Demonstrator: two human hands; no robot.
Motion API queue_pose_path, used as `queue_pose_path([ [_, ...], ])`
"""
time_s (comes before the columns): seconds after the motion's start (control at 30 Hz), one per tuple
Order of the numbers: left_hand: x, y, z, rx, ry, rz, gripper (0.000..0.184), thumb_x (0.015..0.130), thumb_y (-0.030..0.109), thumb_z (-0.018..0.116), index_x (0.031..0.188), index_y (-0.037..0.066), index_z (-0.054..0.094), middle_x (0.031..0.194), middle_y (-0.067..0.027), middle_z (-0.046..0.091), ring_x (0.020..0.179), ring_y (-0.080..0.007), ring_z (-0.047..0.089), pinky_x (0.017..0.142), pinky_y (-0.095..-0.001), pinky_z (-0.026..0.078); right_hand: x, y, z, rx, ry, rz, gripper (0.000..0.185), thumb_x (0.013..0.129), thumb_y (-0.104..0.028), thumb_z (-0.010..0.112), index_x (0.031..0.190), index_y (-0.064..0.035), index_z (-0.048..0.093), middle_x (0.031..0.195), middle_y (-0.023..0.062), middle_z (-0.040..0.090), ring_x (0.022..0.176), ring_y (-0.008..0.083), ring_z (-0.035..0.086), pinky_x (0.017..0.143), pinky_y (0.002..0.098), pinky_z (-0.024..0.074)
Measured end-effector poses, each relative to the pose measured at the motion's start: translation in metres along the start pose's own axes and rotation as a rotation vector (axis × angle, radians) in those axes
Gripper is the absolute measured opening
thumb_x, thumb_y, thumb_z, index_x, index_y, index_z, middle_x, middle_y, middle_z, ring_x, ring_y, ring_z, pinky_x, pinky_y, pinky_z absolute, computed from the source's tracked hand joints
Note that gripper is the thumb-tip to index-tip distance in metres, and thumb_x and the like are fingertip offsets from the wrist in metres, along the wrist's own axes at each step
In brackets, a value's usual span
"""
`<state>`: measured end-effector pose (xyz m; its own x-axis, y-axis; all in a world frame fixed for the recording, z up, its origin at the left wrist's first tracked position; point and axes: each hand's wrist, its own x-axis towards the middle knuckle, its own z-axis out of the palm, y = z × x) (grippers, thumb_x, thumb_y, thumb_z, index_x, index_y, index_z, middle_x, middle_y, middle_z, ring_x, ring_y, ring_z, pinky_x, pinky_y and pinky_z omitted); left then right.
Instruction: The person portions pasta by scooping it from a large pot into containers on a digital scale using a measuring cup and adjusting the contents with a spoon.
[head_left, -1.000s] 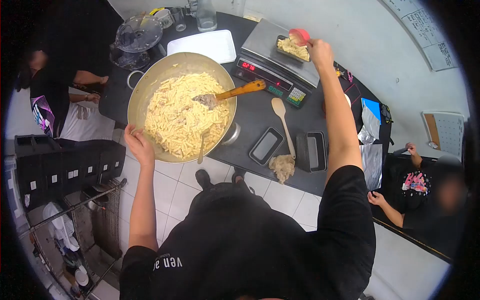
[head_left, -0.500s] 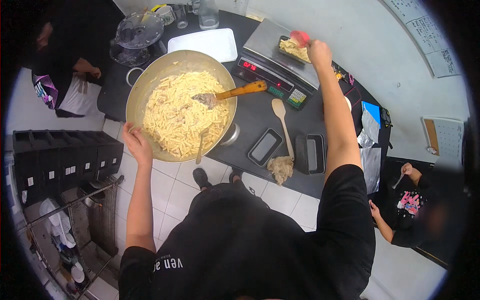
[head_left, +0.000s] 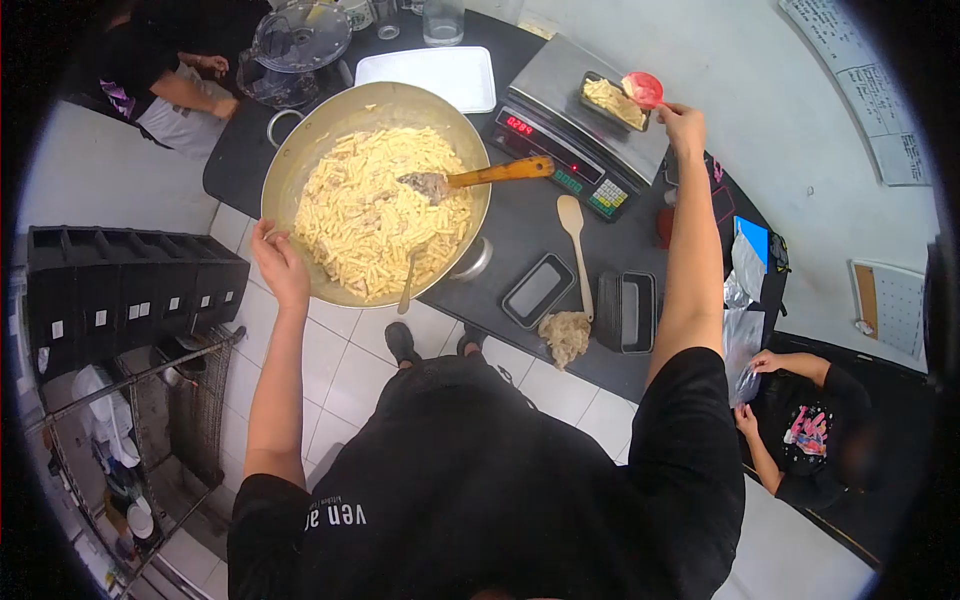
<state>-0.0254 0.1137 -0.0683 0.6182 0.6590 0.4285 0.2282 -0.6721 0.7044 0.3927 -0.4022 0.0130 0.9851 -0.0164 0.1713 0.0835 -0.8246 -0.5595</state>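
Note:
A large metal pot (head_left: 275,190) holds creamy pasta (head_left: 370,180), with a wooden-handled spatula (head_left: 500,172) and a metal spoon (head_left: 407,290) resting in it. My left hand (head_left: 282,265) grips the pot's left rim. At the upper right, my right hand (head_left: 684,128) holds a small red scoop (head_left: 643,90) by its handle, beside and slightly above a black loaf tray (head_left: 635,122). Pasta (head_left: 608,98) lies in that tray, which sits on a digital scale (head_left: 565,75). The scale's red display appears to read 0.284.
A wooden spoon (head_left: 571,220), an unfilled black tray (head_left: 538,290), stacked black trays (head_left: 628,312) and a crumpled cloth (head_left: 565,338) lie along the near edge. A white tray (head_left: 430,75) is behind the pot. One co-worker handles foil (head_left: 742,350) at right; another person stands upper left.
The red scoop has shifted right relative to the tray and tipped, showing its inside. The display has gone from 0.276 to 0.284. At right, the co-worker's hands have moved to the foil.

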Motion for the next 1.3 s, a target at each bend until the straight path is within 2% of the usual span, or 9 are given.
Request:
queue_pose_path([
  [0.13, 0.0, 0.003, -0.001, 0.019, 0.001, -0.007, 0.037, 0.092, 0.001, 0.043, 0.129, -0.005, 0.041, 0.118, -0.0172, 0.052, 0.093, -0.0239, 0.061, 0.087, -0.0368, 0.047, 0.002, 0.012, 0.0, 0.245, 0.001, 0.102, 0.037, 0.076, -0.031, 0.067, 0.098, -0.0026, 0.074, 0.081, 0.0137, 0.073, 0.077, 0.0226, 0.069, 0.073, 0.035, 0.0516],
  [0.27, 0.001, 0.002, -0.002, 0.006, -0.007, 0.004, 0.037, 0.092, 0.001, 0.042, 0.129, -0.004, 0.041, 0.118, -0.0173, 0.052, 0.093, -0.0238, 0.061, 0.086, -0.0371, 0.047, 0.003, 0.015, -0.002, 0.211, -0.02, 0.096, 0.037, 0.077, -0.031, 0.066, 0.101, -0.0025, 0.074, 0.081, 0.0128, 0.073, 0.077, 0.0224, 0.069, 0.074, 0.0345, 0.0515],
  [0.37, 0.001, 0.003, -0.001, -0.007, -0.003, 0.001, 0.037, 0.092, 0.0, 0.042, 0.129, -0.004, 0.041, 0.119, -0.0174, 0.051, 0.093, -0.0239, 0.061, 0.086, -0.037, 0.047, 0.001, 0.015, -0.001, 0.131, 0.007, 0.045, 0.036, 0.079, -0.03, 0.065, 0.101, -0.0027, 0.074, 0.081, 0.0109, 0.073, 0.077, 0.0219, 0.069, 0.073, 0.0353, 0.0513],
  [0.47, 0.001, 0.002, -0.002, -0.013, -0.015, 0.0, 0.037, 0.092, 0.0, 0.042, 0.129, -0.004, 0.04, 0.119, -0.0172, 0.051, 0.093, -0.0237, 0.061, 0.086, -0.0368, 0.047, -0.016, -0.006, -0.002, 0.04, 0.057, -0.017, 0.032, 0.081, -0.032, 0.065, 0.102, -0.009, 0.074, 0.083, 0.0152, 0.072, 0.08, 0.0276, 0.07, 0.074, 0.0394, 0.0519],
  [0.53, 0.0, 0.003, -0.002, -0.013, -0.015, -0.002, 0.037, 0.092, 0.0, 0.042, 0.129, -0.004, 0.04, 0.119, -0.0172, 0.051, 0.093, -0.0237, 0.061, 0.086, -0.0368, 0.047, -0.027, -0.021, 0.002, -0.32, 0.228, -0.256, 0.024, 0.086, -0.03, 0.06, 0.099, -0.0159, 0.074, 0.082, 0.0191, 0.07, 0.081, 0.0347, 0.069, 0.072, 0.045, 0.053],
  [0.63, 0.001, 0.003, -0.001, 0.0, -0.012, -0.006, 0.037, 0.092, -0.001, 0.042, 0.129, -0.004, 0.04, 0.119, -0.0172, 0.051, 0.093, -0.0236, 0.061, 0.087, -0.0368, 0.047, -0.034, -0.037, 0.009, -0.528, 0.126, -0.277, 0.024, 0.089, -0.033, 0.061, 0.103, -0.0182, 0.072, 0.089, 0.0186, 0.067, 0.083, 0.0396, 0.066, 0.072, 0.049, 0.0529],
  [0.97, 0.0, 0.008, -0.003, 0.005, 0.003, -0.005, 0.037, 0.093, 0.0, 0.041, 0.13, -0.004, 0.039, 0.12, -0.0168, 0.052, 0.095, -0.0233, 0.062, 0.088, -0.0364, 0.047, -0.033, -0.035, 0.026, -0.629, 0.156, -0.435, 0.025, 0.094, -0.029, 0.048, 0.099, -0.0181, 0.07, 0.075, 0.0195, 0.066, 0.071, 0.0394, 0.067, 0.064, 0.0499, 0.0534],
  [1.2, 0.0, -0.001, -0.001, -0.016, 0.016, -0.011, 0.037, 0.094, 0.0, 0.041, 0.13, -0.004, 0.039, 0.119, -0.0167, 0.052, 0.095, -0.023, 0.062, 0.086, -0.036, 0.048, -0.04, -0.049, 0.02, -0.608, 0.165, -0.407, 0.027, 0.094, -0.031, 0.048, 0.102, -0.0188, 0.07, 0.081, 0.02, 0.067, 0.077, 0.0381, 0.067, 0.067, 0.0502, 0.0532],
  [1.3, 0.0, 0.001, 0.0, -0.031, 0.035, -0.017, 0.037, 0.094, 0.0, 0.041, 0.13, -0.004, 0.04, 0.119, -0.0163, 0.052, 0.095, -0.0228, 0.062, 0.086, -0.0355, 0.048, -0.043, -0.046, 0.025, -0.502, 0.289, -0.447, 0.026, 0.094, -0.031, 0.05, 0.106, -0.0192, 0.07, 0.084, 0.0198, 0.068, 0.081, 0.0376, 0.067, 0.07, 0.0505, 0.053],
])
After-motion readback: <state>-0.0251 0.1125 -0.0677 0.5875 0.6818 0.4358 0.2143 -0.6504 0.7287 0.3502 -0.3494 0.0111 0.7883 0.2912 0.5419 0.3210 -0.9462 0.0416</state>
